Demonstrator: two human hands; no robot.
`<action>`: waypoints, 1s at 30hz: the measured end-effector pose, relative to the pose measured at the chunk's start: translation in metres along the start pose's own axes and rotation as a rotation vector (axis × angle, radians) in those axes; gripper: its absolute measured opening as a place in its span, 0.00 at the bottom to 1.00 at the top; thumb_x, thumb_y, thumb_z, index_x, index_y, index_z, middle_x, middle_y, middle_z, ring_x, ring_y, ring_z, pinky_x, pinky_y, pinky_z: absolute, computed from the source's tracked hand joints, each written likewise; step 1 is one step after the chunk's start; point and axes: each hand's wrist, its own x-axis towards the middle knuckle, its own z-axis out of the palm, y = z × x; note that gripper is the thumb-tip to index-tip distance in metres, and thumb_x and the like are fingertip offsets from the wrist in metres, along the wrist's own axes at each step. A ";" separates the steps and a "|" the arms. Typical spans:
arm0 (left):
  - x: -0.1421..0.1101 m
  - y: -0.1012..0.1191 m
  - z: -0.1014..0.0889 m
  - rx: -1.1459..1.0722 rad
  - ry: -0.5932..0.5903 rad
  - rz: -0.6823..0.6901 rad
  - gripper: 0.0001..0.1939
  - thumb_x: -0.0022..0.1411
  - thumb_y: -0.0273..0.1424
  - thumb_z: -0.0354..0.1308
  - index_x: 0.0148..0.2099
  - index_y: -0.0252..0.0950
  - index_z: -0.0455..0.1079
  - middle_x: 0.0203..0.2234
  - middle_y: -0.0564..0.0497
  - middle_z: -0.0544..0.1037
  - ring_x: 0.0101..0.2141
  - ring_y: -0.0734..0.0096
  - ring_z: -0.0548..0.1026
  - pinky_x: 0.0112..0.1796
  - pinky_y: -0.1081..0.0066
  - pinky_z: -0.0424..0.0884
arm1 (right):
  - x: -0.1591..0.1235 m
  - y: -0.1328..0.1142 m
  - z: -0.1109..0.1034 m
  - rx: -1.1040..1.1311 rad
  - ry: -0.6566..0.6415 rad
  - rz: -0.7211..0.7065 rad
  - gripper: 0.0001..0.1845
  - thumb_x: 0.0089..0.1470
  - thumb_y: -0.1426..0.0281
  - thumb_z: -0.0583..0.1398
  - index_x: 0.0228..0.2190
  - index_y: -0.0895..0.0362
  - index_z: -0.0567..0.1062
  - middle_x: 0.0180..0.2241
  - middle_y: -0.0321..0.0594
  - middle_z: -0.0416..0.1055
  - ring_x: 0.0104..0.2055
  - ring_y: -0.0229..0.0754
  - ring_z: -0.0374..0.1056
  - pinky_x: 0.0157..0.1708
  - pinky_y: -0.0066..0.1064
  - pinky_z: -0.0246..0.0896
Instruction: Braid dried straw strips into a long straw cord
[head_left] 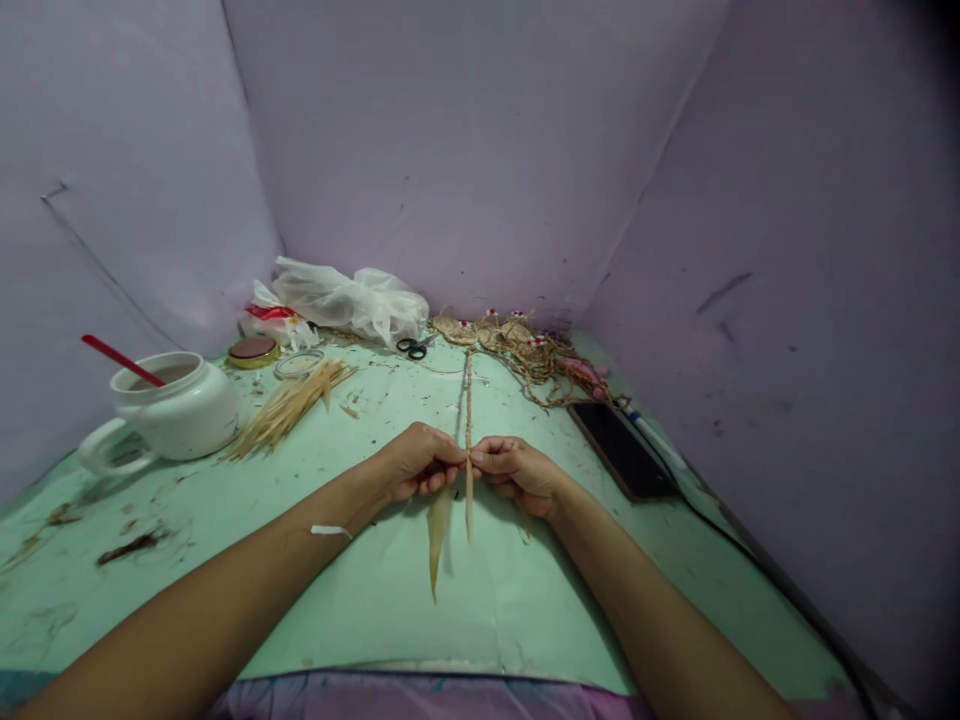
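Observation:
A thin braid of dried plant fibre [469, 400] runs straight away from me over the green table. At its near end my left hand [421, 462] and my right hand [519, 472] meet, both closed in a pinch on it. Loose ends of flat, pale strips hang below the fingers; one wide strip [438, 540] droops under my left hand, and a narrow strip [469, 505] points toward me between the hands. The braid's far end reaches a heap of braided pieces [517, 345] with small red and white decorations. Exactly how the strips cross is hidden by my fingertips.
Left stand a white mug [187, 405] with a red stick [124, 360], a bundle of dry strips [289, 410] and a round lid [253, 350]. Scissors [415, 347] lie before a plastic bag [352, 300]. A phone [624, 450] and a cable [720, 525] lie right.

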 end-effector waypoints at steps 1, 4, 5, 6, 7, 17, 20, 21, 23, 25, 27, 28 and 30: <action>0.000 0.000 0.000 0.014 0.013 -0.005 0.07 0.41 0.29 0.55 0.21 0.28 0.68 0.10 0.54 0.65 0.08 0.85 0.56 0.09 0.81 0.47 | 0.000 0.000 0.000 0.002 0.001 0.003 0.12 0.33 0.68 0.65 0.19 0.62 0.68 0.17 0.31 0.66 0.11 0.22 0.42 0.11 0.21 0.27; 0.002 0.000 0.000 0.067 0.043 -0.006 0.08 0.41 0.29 0.55 0.22 0.28 0.69 0.10 0.54 0.65 0.09 0.85 0.55 0.09 0.81 0.46 | 0.000 0.001 -0.001 0.010 -0.003 0.009 0.12 0.33 0.69 0.65 0.20 0.62 0.68 0.18 0.32 0.67 0.11 0.22 0.41 0.11 0.21 0.26; 0.002 0.000 0.000 0.082 0.052 -0.003 0.08 0.40 0.29 0.55 0.22 0.28 0.69 0.10 0.54 0.65 0.09 0.85 0.55 0.09 0.80 0.45 | 0.000 0.001 -0.002 0.012 -0.006 0.012 0.12 0.33 0.69 0.65 0.20 0.61 0.68 0.19 0.33 0.68 0.11 0.22 0.41 0.11 0.22 0.26; 0.002 0.000 0.000 0.097 0.060 0.003 0.07 0.40 0.29 0.54 0.22 0.28 0.69 0.10 0.55 0.64 0.09 0.85 0.54 0.10 0.80 0.45 | 0.000 0.001 -0.002 0.013 -0.008 0.016 0.12 0.33 0.69 0.65 0.20 0.61 0.68 0.19 0.33 0.68 0.11 0.22 0.41 0.11 0.22 0.26; 0.002 0.000 0.000 0.112 0.071 0.011 0.07 0.40 0.29 0.54 0.21 0.28 0.69 0.09 0.55 0.63 0.08 0.85 0.54 0.10 0.80 0.44 | 0.000 0.000 -0.003 0.012 -0.007 0.020 0.12 0.33 0.69 0.65 0.20 0.61 0.68 0.18 0.32 0.67 0.11 0.22 0.40 0.11 0.22 0.26; -0.001 -0.001 0.005 0.304 0.217 0.163 0.06 0.38 0.26 0.54 0.21 0.28 0.70 0.07 0.59 0.55 0.11 0.85 0.49 0.14 0.78 0.44 | -0.001 0.002 0.009 -0.037 0.134 -0.006 0.12 0.32 0.69 0.64 0.19 0.61 0.67 0.14 0.29 0.62 0.10 0.23 0.41 0.12 0.23 0.25; -0.002 -0.008 0.005 0.419 0.248 0.315 0.08 0.41 0.27 0.53 0.21 0.28 0.70 0.10 0.57 0.59 0.15 0.83 0.53 0.17 0.79 0.49 | -0.002 0.003 0.011 -0.060 0.167 -0.013 0.13 0.32 0.68 0.64 0.18 0.60 0.65 0.13 0.28 0.61 0.11 0.23 0.41 0.12 0.23 0.26; -0.002 -0.010 0.005 0.448 0.241 0.369 0.09 0.42 0.28 0.52 0.21 0.28 0.70 0.11 0.56 0.60 0.17 0.82 0.55 0.18 0.79 0.50 | -0.002 0.003 0.011 -0.063 0.160 -0.004 0.14 0.32 0.67 0.65 0.18 0.60 0.64 0.12 0.27 0.58 0.11 0.23 0.40 0.12 0.23 0.25; -0.002 -0.015 0.007 0.492 0.237 0.440 0.10 0.45 0.29 0.50 0.22 0.28 0.71 0.13 0.55 0.61 0.18 0.81 0.56 0.20 0.78 0.52 | -0.003 0.002 0.010 -0.063 0.128 0.014 0.16 0.31 0.66 0.65 0.17 0.59 0.62 0.09 0.24 0.51 0.11 0.23 0.38 0.13 0.23 0.24; -0.003 -0.018 0.009 0.533 0.258 0.470 0.11 0.46 0.29 0.49 0.23 0.29 0.70 0.14 0.56 0.60 0.19 0.80 0.55 0.20 0.78 0.52 | -0.003 0.002 0.009 -0.053 0.094 0.023 0.18 0.31 0.65 0.65 0.16 0.58 0.61 0.08 0.22 0.47 0.11 0.23 0.37 0.13 0.23 0.24; -0.004 -0.019 0.011 0.577 0.289 0.489 0.11 0.47 0.29 0.48 0.21 0.30 0.68 0.13 0.56 0.58 0.19 0.80 0.54 0.20 0.78 0.51 | -0.003 0.002 0.008 -0.032 0.096 0.009 0.18 0.30 0.66 0.65 0.16 0.58 0.60 0.09 0.23 0.47 0.11 0.23 0.37 0.13 0.23 0.24; -0.004 -0.019 0.012 0.599 0.300 0.496 0.11 0.47 0.29 0.47 0.19 0.30 0.67 0.13 0.56 0.56 0.19 0.80 0.53 0.19 0.78 0.50 | -0.002 0.002 0.008 -0.021 0.105 -0.002 0.17 0.29 0.67 0.65 0.16 0.58 0.60 0.09 0.23 0.48 0.11 0.23 0.38 0.13 0.23 0.24; -0.005 -0.019 0.013 0.639 0.306 0.509 0.12 0.47 0.29 0.46 0.17 0.31 0.63 0.13 0.57 0.54 0.19 0.81 0.52 0.19 0.78 0.49 | -0.001 0.002 0.009 -0.003 0.125 -0.017 0.17 0.29 0.68 0.65 0.16 0.59 0.61 0.09 0.24 0.50 0.11 0.23 0.39 0.13 0.23 0.25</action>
